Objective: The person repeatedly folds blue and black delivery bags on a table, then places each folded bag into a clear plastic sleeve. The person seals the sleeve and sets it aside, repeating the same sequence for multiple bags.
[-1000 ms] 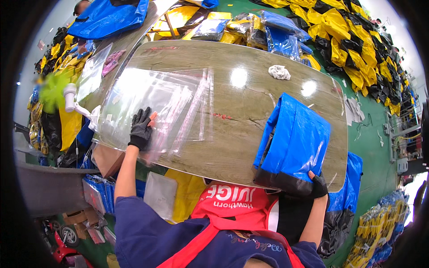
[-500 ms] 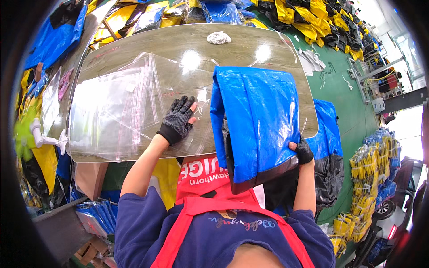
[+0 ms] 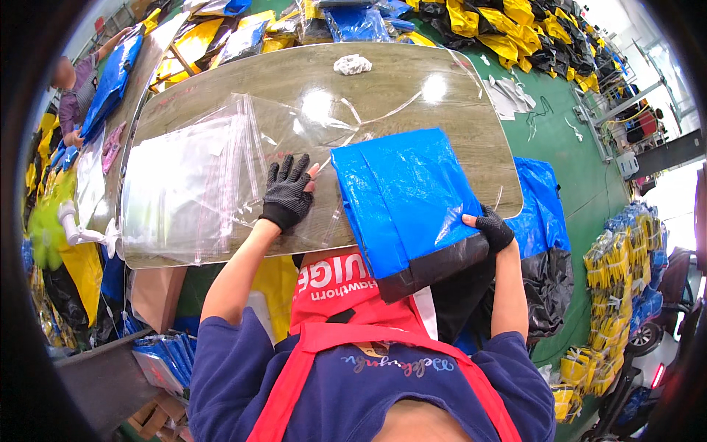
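At the bench's [image 3: 412,81] left, a stack of clear plastic bags [image 3: 180,188], the left hand [image 3: 287,195] over clear film [image 3: 322,214], fingers spread, a folded blue sheet [image 3: 405,191] overhanging the near edge, long axis slanting far-left to near-right, black end nearest, right hand [image 3: 492,230] pinching its near-right corner.

You're wearing a navy shirt [image 3: 346,387] and a red apron [image 3: 368,313] with white lettering [image 3: 330,275]. You're also sporting dotted black gloves [image 3: 286,200].
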Demonstrator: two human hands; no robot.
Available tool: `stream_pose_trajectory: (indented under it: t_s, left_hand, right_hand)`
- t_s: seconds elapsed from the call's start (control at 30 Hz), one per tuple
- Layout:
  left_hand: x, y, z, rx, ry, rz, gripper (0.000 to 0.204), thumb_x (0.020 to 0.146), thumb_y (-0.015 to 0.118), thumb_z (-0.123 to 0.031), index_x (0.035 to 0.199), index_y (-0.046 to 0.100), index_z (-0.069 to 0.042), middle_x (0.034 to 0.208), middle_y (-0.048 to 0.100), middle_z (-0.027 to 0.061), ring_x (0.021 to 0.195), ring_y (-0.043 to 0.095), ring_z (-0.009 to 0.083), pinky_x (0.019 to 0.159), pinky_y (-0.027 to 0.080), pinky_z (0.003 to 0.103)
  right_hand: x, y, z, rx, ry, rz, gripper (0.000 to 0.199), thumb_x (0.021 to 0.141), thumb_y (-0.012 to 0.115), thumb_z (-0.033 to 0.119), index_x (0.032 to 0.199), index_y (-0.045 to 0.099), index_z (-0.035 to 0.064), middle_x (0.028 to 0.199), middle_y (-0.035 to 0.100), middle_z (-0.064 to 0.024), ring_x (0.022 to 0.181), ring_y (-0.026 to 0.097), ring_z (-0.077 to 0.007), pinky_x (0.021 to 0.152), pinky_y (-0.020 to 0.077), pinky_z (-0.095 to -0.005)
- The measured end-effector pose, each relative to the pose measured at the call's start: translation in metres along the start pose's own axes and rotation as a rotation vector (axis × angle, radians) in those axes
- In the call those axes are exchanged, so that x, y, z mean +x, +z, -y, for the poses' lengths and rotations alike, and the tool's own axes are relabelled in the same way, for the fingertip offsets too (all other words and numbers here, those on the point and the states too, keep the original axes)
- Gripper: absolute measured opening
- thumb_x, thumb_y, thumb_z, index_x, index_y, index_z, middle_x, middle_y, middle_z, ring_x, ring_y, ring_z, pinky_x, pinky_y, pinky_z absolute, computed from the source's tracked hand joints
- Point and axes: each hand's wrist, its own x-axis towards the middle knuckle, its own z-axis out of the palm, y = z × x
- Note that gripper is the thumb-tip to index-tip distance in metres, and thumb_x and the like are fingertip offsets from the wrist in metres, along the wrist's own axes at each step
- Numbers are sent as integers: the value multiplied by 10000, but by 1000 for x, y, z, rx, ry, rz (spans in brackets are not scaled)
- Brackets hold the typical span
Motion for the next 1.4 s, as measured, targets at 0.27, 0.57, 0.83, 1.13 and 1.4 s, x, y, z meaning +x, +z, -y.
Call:
stream_pose_trajectory:
  t_s: [0.27, 0.57, 0.83, 1.13, 1.4]
  left_hand:
    - [17, -32, 33, -751, 12, 120, 492, 995, 298, -404, 1381, 446, -137, 1405, 436, 153, 1341, 313, 359, 1128, 156, 417]
    - [-16, -103, -8, -120, 271, 140, 390, 956, 415, -319, 1281, 537, -143, 1326, 515, 118, 1268, 426, 334, 1109, 200, 508]
    - [-21, -111, -29, 43, 189, 78, 530, 846, 607, -406, 1321, 507, -193, 1360, 493, 101, 1362, 287, 373, 1112, 89, 590]
    - [-54, -51, -18, -1223, -588, -178, 1065, 735, 787, -299, 1479, 73, -32, 1438, 307, 227, 1303, 341, 327, 1069, 300, 422]
    - [-26, -58, -16, -1075, -436, -208, 1070, 720, 801, -221, 1492, 68, -108, 1389, 370, 191, 1164, 476, 280, 965, 433, 391]
  right_hand:
    - [-13, 45, -2, -62, 41, 111, 702, 737, 767, 266, 1285, 474, -60, 1165, 603, -157, 1002, 598, -233, 904, 474, -350]
    - [85, 89, -24, -439, -371, 78, 497, 834, 669, 367, 1198, 569, 45, 1132, 621, -140, 1049, 578, -200, 927, 433, -343]
    - [167, 103, 31, -402, -357, 391, 292, 888, 617, 308, 973, 634, 29, 945, 626, -20, 885, 547, -103, 813, 431, -252]
    - [87, 84, 11, -194, -289, 242, 396, 800, 715, 275, 1092, 601, 33, 958, 627, -32, 890, 565, -118, 811, 459, -256]
    - [95, 126, -20, 48, -366, -103, 388, 699, 810, 272, 923, 577, 58, 822, 601, -48, 787, 560, -123, 701, 475, -273]
